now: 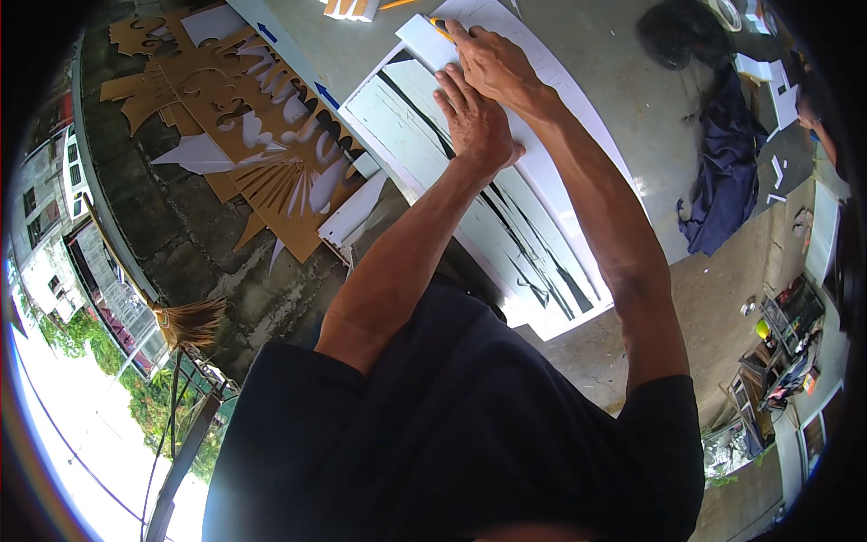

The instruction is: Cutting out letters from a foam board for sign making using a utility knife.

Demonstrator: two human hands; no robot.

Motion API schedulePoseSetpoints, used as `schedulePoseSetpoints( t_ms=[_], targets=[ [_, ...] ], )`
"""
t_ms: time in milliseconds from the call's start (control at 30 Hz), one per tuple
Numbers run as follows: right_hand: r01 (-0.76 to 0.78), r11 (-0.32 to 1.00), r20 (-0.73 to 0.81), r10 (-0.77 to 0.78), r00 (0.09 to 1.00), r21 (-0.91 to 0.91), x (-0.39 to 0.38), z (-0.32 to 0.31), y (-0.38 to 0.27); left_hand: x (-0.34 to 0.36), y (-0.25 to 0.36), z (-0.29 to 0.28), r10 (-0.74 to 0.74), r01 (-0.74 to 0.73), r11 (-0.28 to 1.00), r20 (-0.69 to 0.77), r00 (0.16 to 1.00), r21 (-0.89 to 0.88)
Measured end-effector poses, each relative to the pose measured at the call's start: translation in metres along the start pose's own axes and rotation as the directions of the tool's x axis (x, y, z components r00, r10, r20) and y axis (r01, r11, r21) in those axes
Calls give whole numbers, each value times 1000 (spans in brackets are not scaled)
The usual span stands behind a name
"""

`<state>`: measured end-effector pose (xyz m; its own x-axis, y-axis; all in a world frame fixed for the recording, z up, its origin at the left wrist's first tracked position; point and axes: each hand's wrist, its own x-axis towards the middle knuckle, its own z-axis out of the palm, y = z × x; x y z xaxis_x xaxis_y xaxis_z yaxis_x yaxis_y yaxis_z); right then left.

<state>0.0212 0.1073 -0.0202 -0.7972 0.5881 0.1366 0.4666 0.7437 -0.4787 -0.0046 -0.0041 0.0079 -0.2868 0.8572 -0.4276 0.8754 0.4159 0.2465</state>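
Observation:
My left hand presses down with its fingers extended on a long white strip. Just beyond it, my right hand is closed around a slim yellow tool at the strip's far end. Whether that tool is a pencil or a cutter is unclear, as the fingers hide most of it. Beneath and to the left lies a pale panel with long black streaks. A large white sheet with a curved edge extends on the right side.
Brown and white cut-out boards lie at the left, with a straw broom nearer me. Dark blue cloth and a black bag-like bundle are at right. Another person's arm shows at the far right, near white offcuts.

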Motion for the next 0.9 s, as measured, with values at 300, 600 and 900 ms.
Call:
schedulePoseSetpoints(
  t_ms=[300, 600, 900],
  targets=[
    [-58, 996, -10, 59, 998, 69, -29, -9, 1, 2, -3, 11, 55, -52, 997, -48, 997, 61],
    [-89, 992, -38, 92, 995, 92, -82, -21, 6, 8, -4, 21, 36, -33, 999, -79, 996, 36],
    [-151, 982, 26, 149, 989, 112, -138, -44, 2, 7, -6, 22, 58, -52, 993, -60, 996, 108]
  ],
)
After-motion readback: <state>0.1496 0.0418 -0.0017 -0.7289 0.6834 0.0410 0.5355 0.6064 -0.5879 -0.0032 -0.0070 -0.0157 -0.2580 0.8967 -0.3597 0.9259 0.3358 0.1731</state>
